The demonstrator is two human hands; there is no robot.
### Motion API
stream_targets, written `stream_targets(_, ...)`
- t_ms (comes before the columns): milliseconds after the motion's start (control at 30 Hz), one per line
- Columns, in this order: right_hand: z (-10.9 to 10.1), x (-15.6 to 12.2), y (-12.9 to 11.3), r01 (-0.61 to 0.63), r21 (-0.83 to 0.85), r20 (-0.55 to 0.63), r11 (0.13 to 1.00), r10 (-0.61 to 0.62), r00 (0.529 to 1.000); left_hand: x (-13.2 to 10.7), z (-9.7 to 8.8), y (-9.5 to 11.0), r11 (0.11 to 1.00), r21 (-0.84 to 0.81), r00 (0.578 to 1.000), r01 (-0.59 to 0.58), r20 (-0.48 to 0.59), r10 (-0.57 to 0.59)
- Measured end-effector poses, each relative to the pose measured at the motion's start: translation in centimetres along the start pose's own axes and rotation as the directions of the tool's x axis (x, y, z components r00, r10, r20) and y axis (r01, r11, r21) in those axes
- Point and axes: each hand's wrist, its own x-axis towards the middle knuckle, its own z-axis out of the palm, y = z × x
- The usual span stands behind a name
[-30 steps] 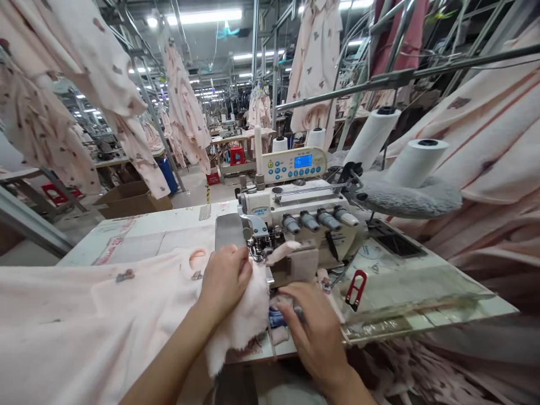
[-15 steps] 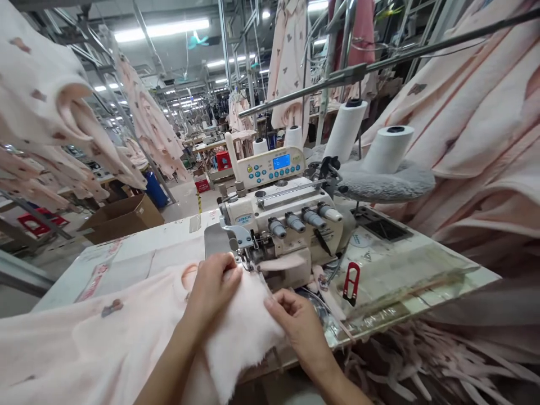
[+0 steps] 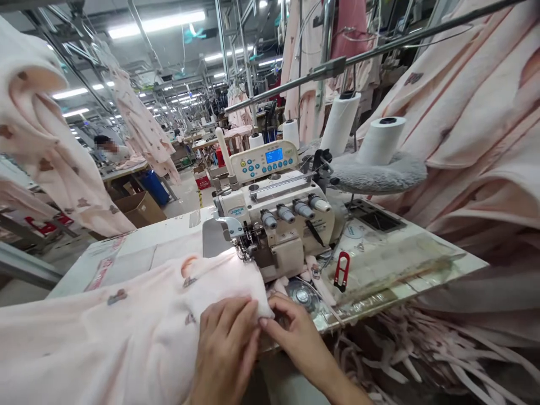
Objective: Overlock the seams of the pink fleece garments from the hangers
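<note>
Pale pink fleece fabric [image 3: 139, 315] with small printed animal figures is spread over the left of the sewing table [image 3: 164, 222]. Its far edge lies under the presser foot of a white overlock sewing machine [image 3: 278, 208]. My left hand [image 3: 230, 337] is closed on the fabric's near edge, with its thumb hidden. Beside it, my right hand [image 3: 295, 332] pinches the corner of that same edge between thumb and fingers. Both hands are in front of the machine, close together. Red-handled thread snips [image 3: 342, 271] lie on the table to the right.
White thread cones [image 3: 382, 140] stand behind the machine on a grey fluffy pad. Pink garments [image 3: 476, 112] hang at the right and left. Fabric trimmings [image 3: 439, 349] dangle below the table's right edge. A cardboard box [image 3: 141, 209] and a person [image 3: 112, 152] are in the left background.
My left hand has moved from beside the presser foot down to the near edge of the fabric. That edge is now folded in, and my right hand still pinches it. The view has shifted slightly.
</note>
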Motion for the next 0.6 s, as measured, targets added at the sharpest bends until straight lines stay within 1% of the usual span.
stream_targets(67, 0.2, -0.2, -0.3, 0.007, -0.031, -0.016, 0.999, -0.007, 1.0, -0.3, 0.1, 0.3, 0.999, 0.038, 0.999, -0.033, -0.037, 0.035)
stream_targets(133, 0.3, -0.4, -0.7, -0.006, -0.021, -0.019, 1.0, 0.006, 1.0, -0.2, -0.1, 0.3, 0.999, 0.024, 0.995, -0.037, -0.088, 0.039)
stream_targets(267, 0.2, -0.8, -1.1, -0.031, 0.049, -0.02, 0.998, 0.032, 0.999, 0.0, -0.8, 0.4, 0.998, -0.059, 0.994, 0.023, -0.108, -0.029)
stream_targets(300, 0.2, -0.8, -1.1, -0.043, 0.076, -0.015, 0.996, 0.045, 0.999, -0.1, -0.8, 0.6, 0.998, -0.065, 0.993, 0.022, -0.111, -0.029)
stream_targets(400, 0.2, -0.9, -1.3, -0.115, 0.191, 0.013, 0.975, 0.114, 0.993, -0.7, -0.2, 1.2, 0.999, -0.041, 0.989, -0.009, -0.145, 0.003)
stream_targets(500, 0.1, -1.1, -1.5, -0.191, 0.278, 0.055, 0.941, 0.183, 0.982, -1.1, 0.5, 1.7, 0.999, 0.023, 0.976, -0.027, -0.214, 0.031)
stream_targets(533, 0.0, -1.2, -1.5, -0.185, 0.258, 0.064, 0.948, 0.174, 0.983, -1.0, 0.6, 1.7, 0.999, 0.039, 0.971, -0.035, -0.236, 0.044)
stream_targets(567, -0.2, -1.3, -1.4, -0.144, 0.203, 0.056, 0.969, 0.135, 0.989, -0.8, 0.5, 1.7, 0.997, 0.046, 0.966, -0.054, -0.249, 0.064)
stream_targets(600, -0.5, -1.4, -1.3, -0.06, 0.111, 0.023, 0.992, 0.058, 0.998, -0.6, 0.4, 1.7, 0.996, 0.048, 0.961, -0.073, -0.263, 0.083)
